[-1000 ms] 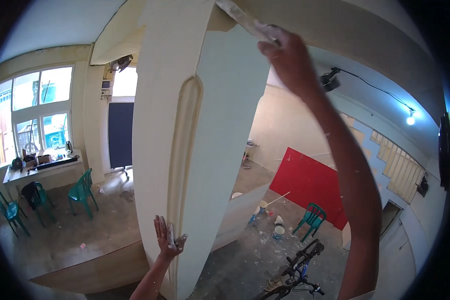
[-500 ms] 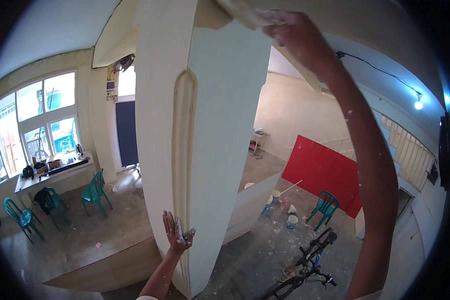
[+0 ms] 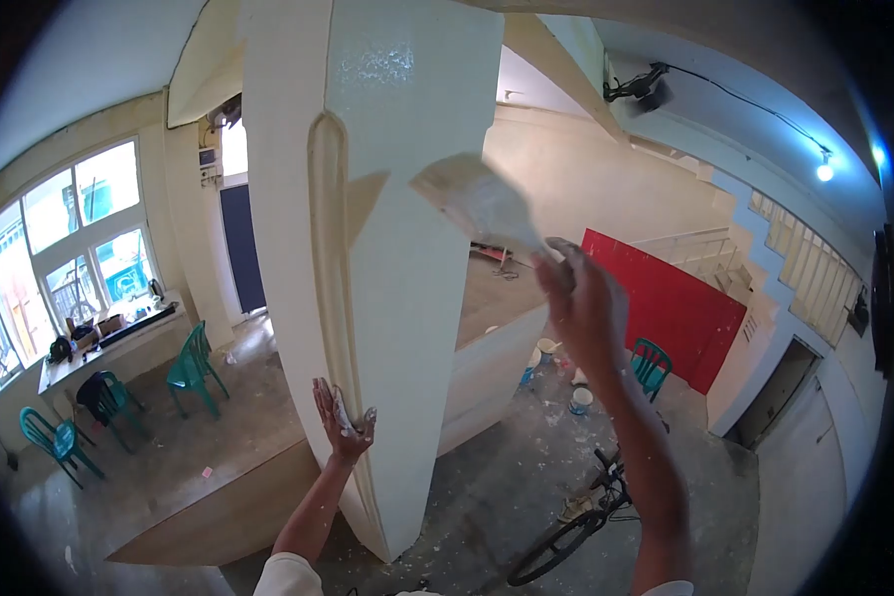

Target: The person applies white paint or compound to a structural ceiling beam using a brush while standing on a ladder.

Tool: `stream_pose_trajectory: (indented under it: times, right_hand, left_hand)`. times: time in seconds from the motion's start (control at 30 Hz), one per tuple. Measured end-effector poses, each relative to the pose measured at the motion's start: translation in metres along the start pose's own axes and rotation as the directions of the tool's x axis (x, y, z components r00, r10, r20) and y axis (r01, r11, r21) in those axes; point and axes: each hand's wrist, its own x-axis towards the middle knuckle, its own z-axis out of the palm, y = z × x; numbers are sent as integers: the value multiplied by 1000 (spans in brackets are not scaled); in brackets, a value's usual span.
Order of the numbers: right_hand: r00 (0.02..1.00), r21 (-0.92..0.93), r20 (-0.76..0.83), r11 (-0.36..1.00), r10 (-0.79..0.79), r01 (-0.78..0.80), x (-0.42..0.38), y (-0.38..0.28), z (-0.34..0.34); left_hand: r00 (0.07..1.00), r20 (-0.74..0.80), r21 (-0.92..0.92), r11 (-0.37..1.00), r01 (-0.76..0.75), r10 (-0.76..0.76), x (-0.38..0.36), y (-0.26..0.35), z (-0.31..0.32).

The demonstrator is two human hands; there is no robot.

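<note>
My right hand is closed around the handle of a wide, flat, whitish paintbrush, slightly blurred by motion. Its tan end points up and left in front of the pale column and casts a shadow on it; whether it touches cannot be made out. Fingers apart, my left hand rests low against the column's moulded edge. White smears mark this hand. High on the column's right face shines a wet, glossy patch.
Left of the column are green chairs and a cluttered counter under windows. A low partition adjoins it. Right stand paint buckets, a bicycle, a red panel and stairs.
My right hand has come down from the column's top with the brush. The view has shifted, showing more stairs at right. My left hand remains low on the column.
</note>
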Motion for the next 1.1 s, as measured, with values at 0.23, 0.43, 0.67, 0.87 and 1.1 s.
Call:
stream_pose_trajectory:
  times: [0.23,0.43,0.67,0.87,1.1]
  right_hand:
    - [922,-104,-296,968,-250,229,71,30,7]
    - [899,-91,-325,955,-295,281,148,-7,15]
    - [912,-366,-255,905,-321,217,185,-36,38]
    - [916,-300,158,866,-369,401,93,-1,45]
    - [952,-69,268,982,-151,176,-26,25,21]
  left_hand:
    - [1000,-3,24,1000,-14,14,0,-1,1]
    - [999,-12,29,999,-43,44,-2,-1,2]
    - [1000,-19,-11,1000,-20,20,-8,-8,6]
    - [982,70,-2,985,174,-173,-44,-31,20]
    - [1000,16,61,998,-20,19,-10,-8,5]
